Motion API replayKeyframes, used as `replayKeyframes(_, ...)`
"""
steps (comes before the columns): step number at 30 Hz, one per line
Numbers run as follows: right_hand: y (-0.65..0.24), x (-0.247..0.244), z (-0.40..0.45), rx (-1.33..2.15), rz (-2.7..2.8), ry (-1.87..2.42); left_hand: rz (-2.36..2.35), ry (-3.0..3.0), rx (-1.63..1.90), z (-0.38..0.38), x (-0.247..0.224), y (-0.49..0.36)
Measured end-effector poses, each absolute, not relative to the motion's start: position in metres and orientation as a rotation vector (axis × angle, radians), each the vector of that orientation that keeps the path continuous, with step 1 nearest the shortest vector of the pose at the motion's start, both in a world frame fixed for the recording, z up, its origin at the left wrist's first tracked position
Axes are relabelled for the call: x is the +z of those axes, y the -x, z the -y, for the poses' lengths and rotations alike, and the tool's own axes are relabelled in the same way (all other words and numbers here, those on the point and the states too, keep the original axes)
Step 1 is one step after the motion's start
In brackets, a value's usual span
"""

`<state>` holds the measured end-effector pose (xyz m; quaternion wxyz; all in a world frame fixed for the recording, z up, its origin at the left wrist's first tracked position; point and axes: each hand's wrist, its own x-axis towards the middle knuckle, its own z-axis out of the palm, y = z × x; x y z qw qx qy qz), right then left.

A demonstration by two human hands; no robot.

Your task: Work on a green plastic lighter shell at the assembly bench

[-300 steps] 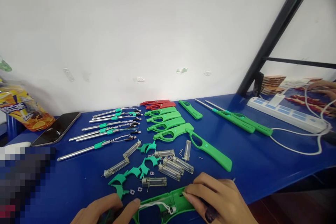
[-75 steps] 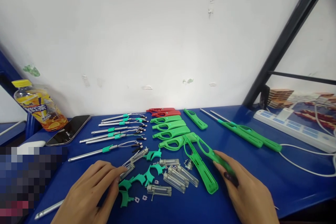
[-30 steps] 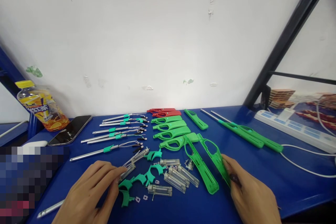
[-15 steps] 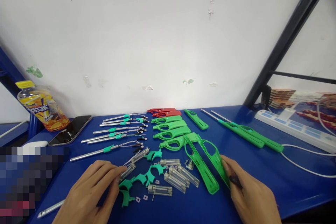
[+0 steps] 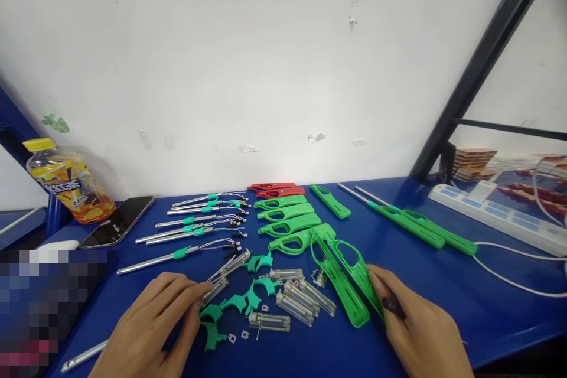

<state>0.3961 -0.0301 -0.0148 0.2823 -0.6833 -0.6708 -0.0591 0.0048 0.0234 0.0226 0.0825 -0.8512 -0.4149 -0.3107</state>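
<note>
My left hand [image 5: 155, 322] is closed, its fingertips pinching the near end of a clear lighter fuel tank [image 5: 215, 291]. A metal lighter tube [image 5: 85, 355] sticks out from under that hand. My right hand [image 5: 414, 322] grips a green lighter handle half [image 5: 361, 274], tilted on its edge against another green handle half [image 5: 343, 292] lying flat. A dark slim object [image 5: 393, 306] is also tucked in my right hand; its kind is unclear. Between my hands lie several clear fuel tanks [image 5: 270, 322], teal triggers [image 5: 212, 335] and small pale clips [image 5: 245, 335].
Metal tubes with wires [image 5: 177, 254] lie in a row at left. Green handle halves [image 5: 290, 226] and red handle halves [image 5: 277, 192] stack up in the middle. Two tubed green handles [image 5: 411, 227], a power strip [image 5: 500, 218], a phone [image 5: 117, 221] and a drink bottle [image 5: 71, 183] surround them.
My right hand has shifted slightly left, bringing the tilted green handle half closer to the flat one. My left hand has stayed in place.
</note>
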Motion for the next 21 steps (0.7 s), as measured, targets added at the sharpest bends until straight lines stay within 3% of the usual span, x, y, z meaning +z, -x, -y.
replayKeyframes(13, -0.385, -0.009, 0.030, -0.233, 1.783, 1.789, 1.238, 2.484, -0.920, -0.026, 0.023, -0.005)
replayKeyframes(21, -0.391, -0.016, 0.033, -0.198, 1.838, 1.806, 1.346, 2.358, -0.739, -0.034, 0.019, 0.007)
